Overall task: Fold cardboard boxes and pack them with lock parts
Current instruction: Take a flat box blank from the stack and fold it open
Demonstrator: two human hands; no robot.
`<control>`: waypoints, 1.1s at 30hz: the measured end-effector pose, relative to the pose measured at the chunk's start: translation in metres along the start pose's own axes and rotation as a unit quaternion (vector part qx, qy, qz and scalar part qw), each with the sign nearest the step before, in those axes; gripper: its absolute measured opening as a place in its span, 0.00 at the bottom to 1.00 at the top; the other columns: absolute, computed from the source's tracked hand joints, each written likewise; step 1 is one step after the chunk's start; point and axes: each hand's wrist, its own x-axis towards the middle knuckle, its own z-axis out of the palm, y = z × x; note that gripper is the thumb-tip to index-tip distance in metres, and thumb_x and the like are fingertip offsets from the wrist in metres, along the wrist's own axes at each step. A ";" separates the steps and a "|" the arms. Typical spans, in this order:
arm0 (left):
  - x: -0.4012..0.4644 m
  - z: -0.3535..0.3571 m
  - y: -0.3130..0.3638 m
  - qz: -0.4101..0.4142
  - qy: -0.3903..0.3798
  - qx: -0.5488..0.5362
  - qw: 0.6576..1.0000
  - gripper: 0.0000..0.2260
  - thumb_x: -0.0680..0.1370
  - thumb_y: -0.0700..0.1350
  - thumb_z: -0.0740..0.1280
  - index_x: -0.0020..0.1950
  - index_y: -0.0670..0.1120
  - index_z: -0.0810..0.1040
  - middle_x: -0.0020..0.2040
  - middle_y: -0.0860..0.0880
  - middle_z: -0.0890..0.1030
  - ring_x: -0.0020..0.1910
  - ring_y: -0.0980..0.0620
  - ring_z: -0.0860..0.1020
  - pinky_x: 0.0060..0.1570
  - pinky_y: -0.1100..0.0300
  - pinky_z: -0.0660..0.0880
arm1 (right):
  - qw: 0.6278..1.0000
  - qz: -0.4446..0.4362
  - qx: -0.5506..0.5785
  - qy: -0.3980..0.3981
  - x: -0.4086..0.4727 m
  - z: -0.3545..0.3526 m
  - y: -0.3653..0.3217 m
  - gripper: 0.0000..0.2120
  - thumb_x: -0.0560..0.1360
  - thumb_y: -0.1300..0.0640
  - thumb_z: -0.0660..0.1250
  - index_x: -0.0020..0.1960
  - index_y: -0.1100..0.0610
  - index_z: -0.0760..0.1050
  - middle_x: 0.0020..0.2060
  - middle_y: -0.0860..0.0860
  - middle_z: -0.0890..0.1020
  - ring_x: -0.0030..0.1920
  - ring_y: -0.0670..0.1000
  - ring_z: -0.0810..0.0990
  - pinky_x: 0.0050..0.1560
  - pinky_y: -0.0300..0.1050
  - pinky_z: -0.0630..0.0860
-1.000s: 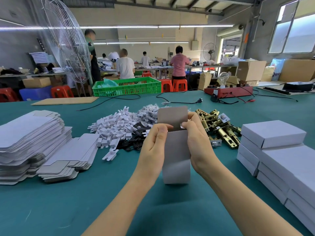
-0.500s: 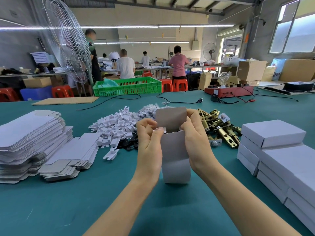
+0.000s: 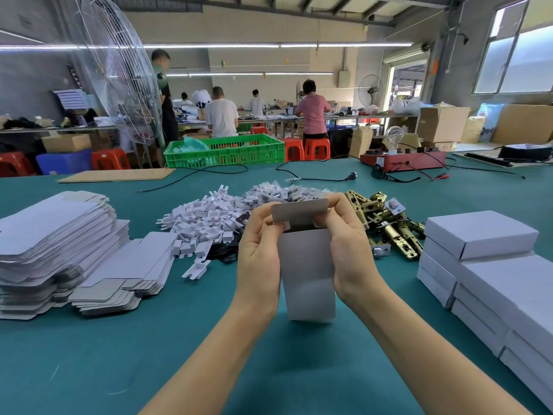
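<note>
On the table's left lay stacked flats; beside them white clips; at centre the left hand and right hand each gripped a side of the upright box, thumbs at its small side flaps, lid raised; brass locks lay just behind; finished boxes stood right. Both flaps should probably go in squarely before the lid tucks, or it may buckle; open table lay only toward the near edge.

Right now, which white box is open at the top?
The upright box gripped by both hands, its lid flap raised. The boxes stacked on the right are all closed and lying flat.
</note>
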 end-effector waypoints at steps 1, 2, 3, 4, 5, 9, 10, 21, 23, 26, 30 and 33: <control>0.000 0.000 -0.001 0.006 0.003 -0.001 1.000 0.12 0.80 0.43 0.61 0.43 0.56 0.81 0.43 0.51 0.80 0.42 0.53 0.75 0.45 0.56 0.73 | 1.000 0.002 0.000 0.008 0.000 0.000 0.000 0.15 0.77 0.65 0.56 0.38 0.50 0.73 0.38 0.50 0.80 0.43 0.50 0.77 0.49 0.49 0.71; -0.001 -0.001 -0.001 0.011 0.003 -0.004 1.000 0.14 0.81 0.42 0.60 0.42 0.55 0.81 0.42 0.52 0.80 0.41 0.54 0.76 0.43 0.58 0.74 | 1.000 0.005 -0.001 0.017 0.000 0.000 -0.001 0.14 0.75 0.64 0.57 0.36 0.50 0.73 0.37 0.51 0.79 0.44 0.52 0.76 0.50 0.51 0.70; -0.002 -0.001 -0.001 0.014 0.000 -0.011 1.000 0.15 0.81 0.41 0.59 0.42 0.54 0.81 0.41 0.53 0.81 0.39 0.55 0.77 0.41 0.60 0.74 | 1.000 0.006 -0.001 0.026 0.000 0.000 -0.001 0.12 0.73 0.63 0.58 0.35 0.51 0.73 0.37 0.51 0.79 0.44 0.53 0.75 0.50 0.53 0.70; -0.002 -0.001 -0.001 0.013 -0.008 -0.019 1.000 0.14 0.80 0.42 0.58 0.41 0.53 0.81 0.40 0.52 0.82 0.38 0.56 0.77 0.38 0.62 0.75 | 0.999 0.006 0.001 0.032 0.000 0.000 -0.002 0.11 0.70 0.62 0.58 0.34 0.51 0.74 0.37 0.52 0.78 0.44 0.54 0.74 0.50 0.53 0.70; -0.004 -0.001 -0.001 0.010 -0.015 -0.024 1.000 0.12 0.78 0.44 0.58 0.42 0.52 0.80 0.40 0.51 0.82 0.38 0.56 0.78 0.36 0.63 0.75 | 0.999 0.004 0.002 0.035 -0.001 0.000 -0.002 0.10 0.68 0.62 0.58 0.33 0.51 0.74 0.37 0.52 0.78 0.44 0.54 0.74 0.50 0.53 0.70; -0.006 0.000 0.002 0.015 -0.017 -0.023 0.999 0.11 0.77 0.52 0.60 0.44 0.47 0.79 0.41 0.48 0.81 0.38 0.53 0.77 0.36 0.62 0.74 | 1.000 0.003 -0.008 0.022 -0.003 -0.001 -0.002 0.05 0.66 0.57 0.60 0.35 0.52 0.75 0.38 0.53 0.78 0.45 0.55 0.74 0.50 0.55 0.69; -0.006 0.000 0.002 0.018 -0.014 -0.014 1.000 0.11 0.77 0.52 0.61 0.44 0.47 0.79 0.41 0.48 0.80 0.39 0.53 0.77 0.38 0.61 0.73 | 1.000 0.007 -0.009 0.017 -0.003 -0.001 -0.001 0.04 0.65 0.54 0.62 0.37 0.53 0.75 0.40 0.54 0.78 0.46 0.56 0.74 0.50 0.56 0.69; -0.002 -0.002 0.005 -0.028 0.020 0.035 0.999 0.06 0.72 0.50 0.62 0.42 0.53 0.79 0.48 0.44 0.79 0.47 0.48 0.74 0.49 0.48 0.69 | 0.998 0.018 -0.061 -0.001 -0.004 0.001 -0.002 0.08 0.69 0.48 0.66 0.41 0.53 0.73 0.38 0.47 0.76 0.39 0.41 0.74 0.39 0.30 0.70; -0.001 -0.003 0.006 -0.035 0.026 0.043 0.998 0.07 0.71 0.50 0.62 0.41 0.55 0.79 0.47 0.45 0.79 0.48 0.48 0.74 0.49 0.49 0.68 | 0.998 0.026 -0.060 0.004 -0.004 0.002 0.000 0.08 0.69 0.48 0.67 0.42 0.51 0.73 0.38 0.46 0.77 0.39 0.42 0.74 0.38 0.30 0.70; 0.001 -0.005 0.006 -0.045 0.033 0.048 0.997 0.06 0.72 0.51 0.62 0.42 0.55 0.79 0.47 0.46 0.79 0.48 0.48 0.74 0.50 0.48 0.68 | 0.998 0.037 -0.060 0.006 -0.004 0.003 0.002 0.09 0.69 0.48 0.68 0.45 0.51 0.74 0.39 0.47 0.76 0.40 0.44 0.75 0.41 0.36 0.71; 0.003 -0.006 0.006 -0.051 0.027 0.053 0.997 0.06 0.72 0.49 0.62 0.43 0.56 0.78 0.49 0.45 0.82 0.46 0.50 0.76 0.48 0.51 0.71 | 0.998 0.033 -0.060 0.007 -0.004 0.003 0.000 0.09 0.70 0.48 0.68 0.46 0.50 0.74 0.38 0.47 0.76 0.40 0.43 0.74 0.42 0.37 0.70; 0.004 -0.007 0.004 -0.044 0.037 0.059 0.997 0.06 0.74 0.50 0.63 0.47 0.54 0.78 0.51 0.43 0.80 0.47 0.49 0.76 0.49 0.49 0.71 | 0.998 0.028 -0.056 0.001 -0.005 0.002 -0.002 0.08 0.71 0.50 0.68 0.47 0.51 0.74 0.41 0.52 0.77 0.42 0.47 0.74 0.44 0.44 0.71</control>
